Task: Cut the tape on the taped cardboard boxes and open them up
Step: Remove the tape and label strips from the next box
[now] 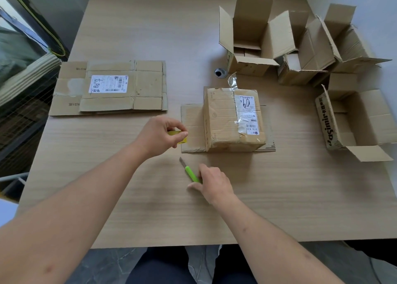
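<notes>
**Knife in hand, one sealed box left to slit**

Right hand (211, 184) down on the table (129, 37), fingers curled round the rear of the green utility knife (190, 170), blade bared and aimed up-left, away from both wrists. Left hand (162, 134) raised just left of the taped box (233, 120), thumb and fingertips pinching a small yellow piece (179, 136), possibly a blade cap or tape scrap; too small to tell. Taped box resting on a flattened cardboard sheet (192, 125), likely there to spare the tabletop from the blade. Clear tape along the top seam, a loose strip curling up at the far edge.

Behind and right of the taped box: opened boxes (253, 39), flaps standing, crowding that side. Far left of it: a flattened box (109, 88), lying flat. Open room only in front and to the left of the taped box, so best approach with the knife from the near side.
</notes>
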Demonstrator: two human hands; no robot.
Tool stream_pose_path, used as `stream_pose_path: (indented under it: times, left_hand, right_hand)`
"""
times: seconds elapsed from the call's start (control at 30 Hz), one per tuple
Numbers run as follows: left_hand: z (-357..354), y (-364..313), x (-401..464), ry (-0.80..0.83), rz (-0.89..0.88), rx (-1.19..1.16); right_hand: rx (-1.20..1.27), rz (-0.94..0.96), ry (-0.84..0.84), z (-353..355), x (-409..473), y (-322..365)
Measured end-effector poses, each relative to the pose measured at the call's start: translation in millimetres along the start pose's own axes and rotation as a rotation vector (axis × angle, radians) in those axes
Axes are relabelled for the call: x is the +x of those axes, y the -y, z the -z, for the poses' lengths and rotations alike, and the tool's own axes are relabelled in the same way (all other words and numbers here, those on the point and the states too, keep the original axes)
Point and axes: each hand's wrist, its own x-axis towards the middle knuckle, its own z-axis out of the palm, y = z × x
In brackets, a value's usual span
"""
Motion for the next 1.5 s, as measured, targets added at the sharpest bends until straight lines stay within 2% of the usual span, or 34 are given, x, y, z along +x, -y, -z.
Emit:
stream_pose_path:
  times: [0.1, 0.2, 0.3, 0.37, 0.5, 0.7, 0.97, 1.27, 1.4, 1.5]
  left_hand:
    - [1, -1, 1, -0.002, 0.003, 0.004]
    - [1, -5, 4, -0.011, -0.001, 0.010]
    - [0, -10, 10, -0.054, -0.003, 0.009]
    - [0, -13, 14, -0.071, 0.004, -0.008]
    - [-4, -19, 17, -0.035, -0.008, -0.019]
    - [-11, -20, 23, 0.003, -0.012, -0.002]
    - [-23, -31, 30, -0.002, 0.010, -0.047]
    - [-43, -56, 30, -0.046, -0.003, -0.092]
    - [-49, -61, 30, -0.076, 0.009, -0.106]
    - [-53, -65, 30, -0.109, 0.022, -0.133]
  right_hand:
    - [-0.026, 0.068, -0.120, 5, -4, 2]
    - [0.035, 0.151, -0.431, 24, -2, 12]
    - [-0.015, 0.104, -0.657, 50, 9, 23]
    - [-0.058, 0.045, -0.701, 64, 18, 24]
    - [-0.020, -0.062, -0.507, 74, 29, 12]
    - [-0.078, -0.011, -0.412, 83, 33, 0]
    - [-0.240, -0.112, -0.408, 97, 30, -35]
    - [-0.410, -0.157, -0.566, 109, 28, -60]
    - [-0.411, -0.088, -0.443, 107, 20, -72]
    - [-0.364, -0.039, -0.442, 116, 12, -86]
